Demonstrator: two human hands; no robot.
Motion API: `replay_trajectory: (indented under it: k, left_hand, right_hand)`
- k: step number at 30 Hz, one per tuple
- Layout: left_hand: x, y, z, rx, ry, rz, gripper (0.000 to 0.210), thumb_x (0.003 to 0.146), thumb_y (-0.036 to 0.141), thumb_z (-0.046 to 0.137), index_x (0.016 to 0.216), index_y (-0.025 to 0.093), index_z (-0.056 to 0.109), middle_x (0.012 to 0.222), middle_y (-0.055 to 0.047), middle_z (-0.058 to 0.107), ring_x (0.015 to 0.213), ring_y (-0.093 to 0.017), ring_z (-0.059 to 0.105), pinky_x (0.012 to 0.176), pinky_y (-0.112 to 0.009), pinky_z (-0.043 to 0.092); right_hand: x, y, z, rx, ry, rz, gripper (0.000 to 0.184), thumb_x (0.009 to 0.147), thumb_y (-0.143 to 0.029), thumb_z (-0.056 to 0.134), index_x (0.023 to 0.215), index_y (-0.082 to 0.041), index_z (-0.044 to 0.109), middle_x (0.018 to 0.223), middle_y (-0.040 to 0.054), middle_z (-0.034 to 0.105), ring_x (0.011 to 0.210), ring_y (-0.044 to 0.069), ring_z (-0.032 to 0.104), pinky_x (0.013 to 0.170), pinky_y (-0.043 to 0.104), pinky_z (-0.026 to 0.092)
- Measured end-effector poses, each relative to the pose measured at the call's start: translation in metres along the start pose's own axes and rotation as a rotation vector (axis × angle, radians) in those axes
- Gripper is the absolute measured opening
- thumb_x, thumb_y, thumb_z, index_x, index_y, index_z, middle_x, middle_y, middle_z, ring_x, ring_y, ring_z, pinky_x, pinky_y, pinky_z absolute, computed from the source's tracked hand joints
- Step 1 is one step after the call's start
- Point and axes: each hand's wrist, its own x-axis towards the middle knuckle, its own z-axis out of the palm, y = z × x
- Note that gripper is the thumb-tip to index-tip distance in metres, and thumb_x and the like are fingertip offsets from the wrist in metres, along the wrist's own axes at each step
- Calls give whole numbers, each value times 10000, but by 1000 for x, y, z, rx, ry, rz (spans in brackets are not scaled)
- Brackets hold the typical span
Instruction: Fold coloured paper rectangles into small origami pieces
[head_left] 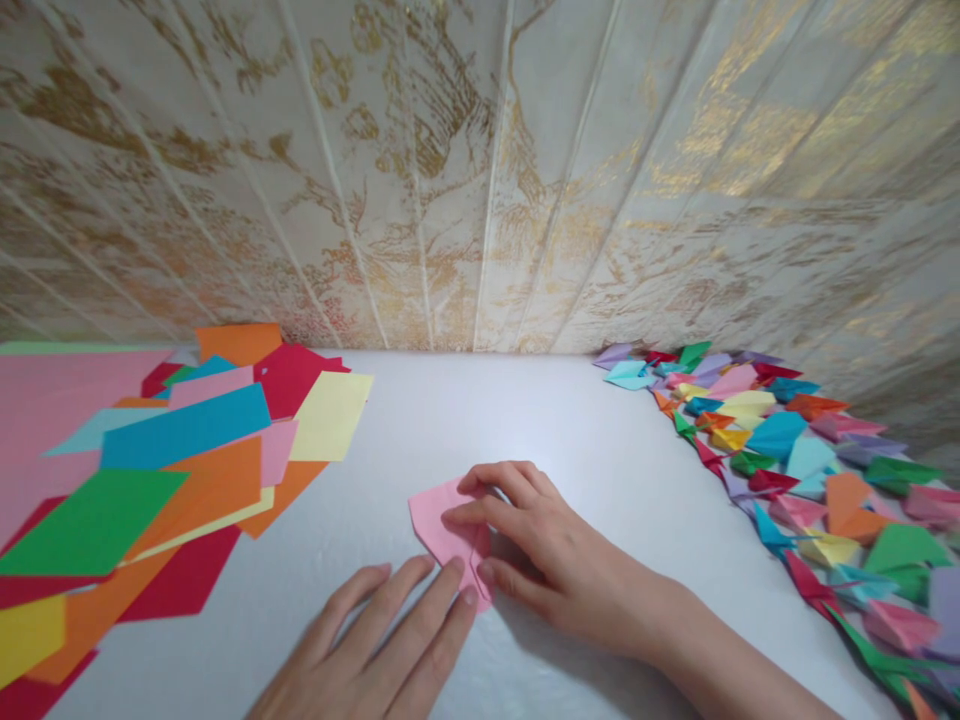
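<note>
A pink sheet of origami paper [435, 518], partly folded, lies on the white table in front of me. Its right side is folded over, and a crease runs towards its lower point. My right hand [544, 545] is on the paper's right part, the thumb at the folded edge and the bent fingers on top. From below, my left hand [390, 640] reaches in with fingers stretched out flat, the tips of some touching the paper's lower edge. The fingers cover part of the folds.
Loose coloured paper sheets [187, 425] overlap in a pile on the left of the white table [465, 410]. Many folded paper cranes [810, 455] in mixed colours crowd the right side. A gold-patterned panelled wall [450, 200] rises behind the table's far edge.
</note>
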Motion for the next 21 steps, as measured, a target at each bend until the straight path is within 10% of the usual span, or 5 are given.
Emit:
replay_trajectory:
  k: [21]
  left_hand:
    - [-1, -2, -1, -23, -15, 13, 340, 966, 293, 477, 1272, 281, 624, 1301, 23, 673, 1234, -194, 510, 1075, -320, 264]
  right_hand:
    - [1, 4, 2, -107, 56, -13, 225, 964, -189, 554, 1175, -234, 618, 1396, 90, 505, 1283, 232, 416, 1101, 448, 387]
